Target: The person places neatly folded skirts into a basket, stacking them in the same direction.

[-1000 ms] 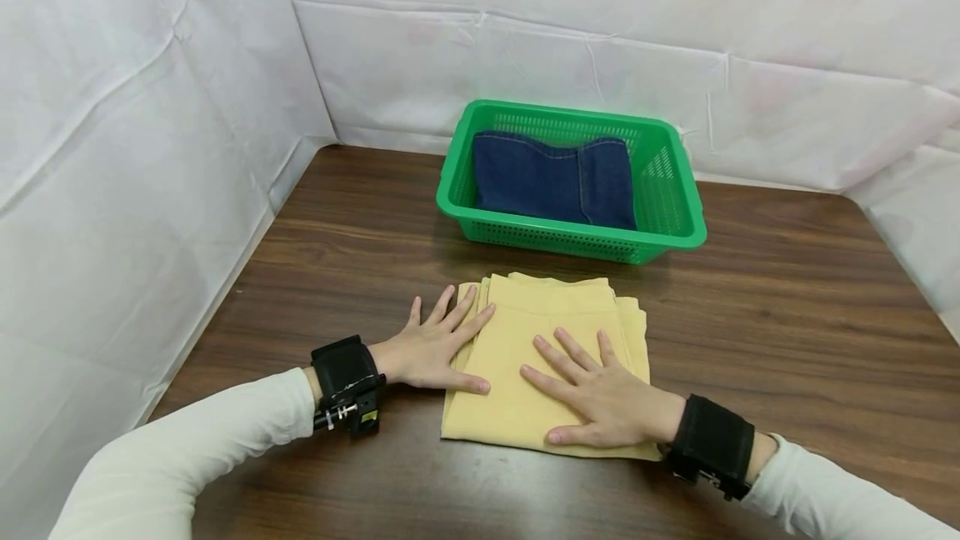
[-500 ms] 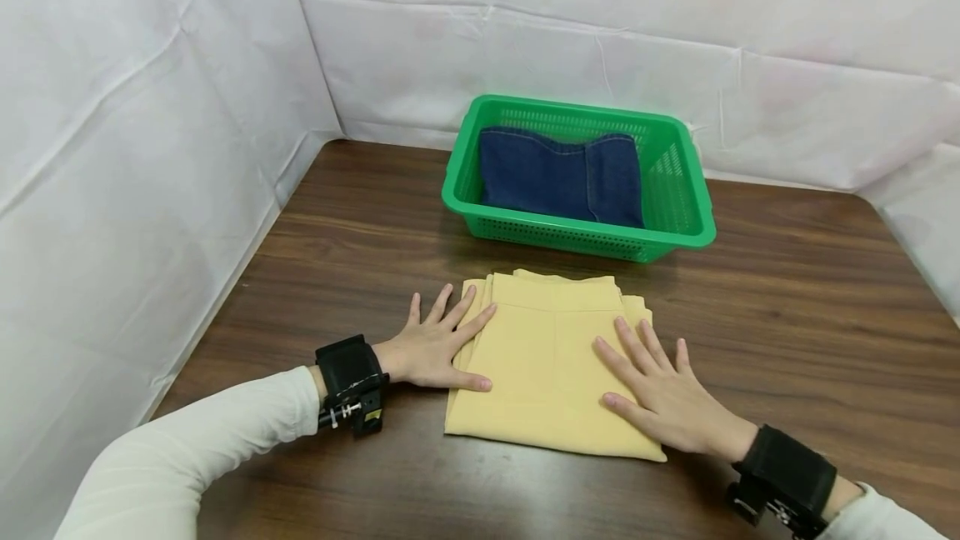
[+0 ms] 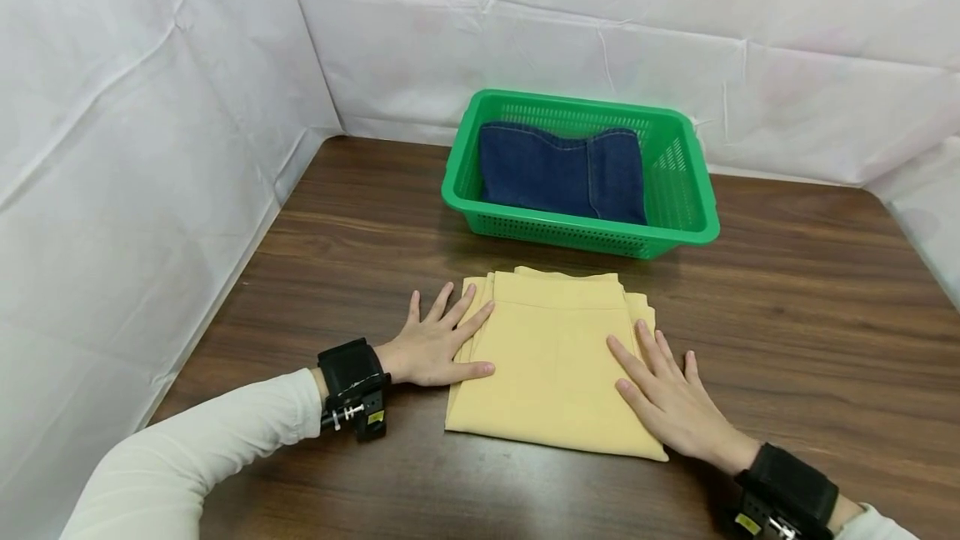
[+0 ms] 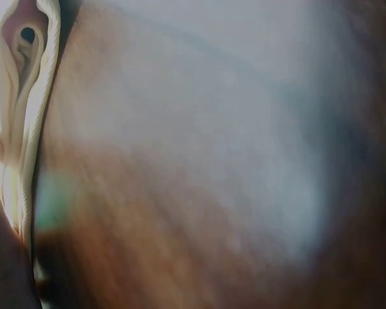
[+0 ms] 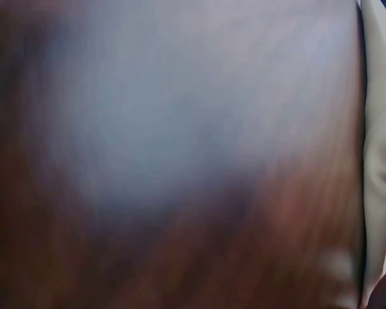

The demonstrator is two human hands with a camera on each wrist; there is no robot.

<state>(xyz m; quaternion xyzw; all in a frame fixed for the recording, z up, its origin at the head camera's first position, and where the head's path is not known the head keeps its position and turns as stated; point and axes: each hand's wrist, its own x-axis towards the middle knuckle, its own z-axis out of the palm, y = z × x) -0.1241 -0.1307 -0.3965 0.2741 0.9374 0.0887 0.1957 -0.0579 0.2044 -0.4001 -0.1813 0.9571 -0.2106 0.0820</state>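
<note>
A folded yellow garment (image 3: 555,365) with a seamed band along its far edge lies flat on the table in the head view. Fingers spread, my left hand (image 3: 435,348) rests on its left edge, thumb and fingertips over the cloth. My right hand (image 3: 671,402) lies across the right edge, also with spread straight fingers, the thumb and forefinger on the fabric. In the left wrist view, the garment's layered fold (image 4: 35,122) stands at the left border. The right wrist view catches its folded side (image 5: 378,154) at the right border.
Behind the garment stands a green plastic basket (image 3: 570,228) with folded dark blue denim (image 3: 558,169) inside. White sheeting (image 3: 600,32) covers the back and left side of the brown wooden table (image 3: 330,232).
My right hand has slid right, from the garment's middle to its right edge, uncovering more of the cloth. The left hand stays in place on the left edge.
</note>
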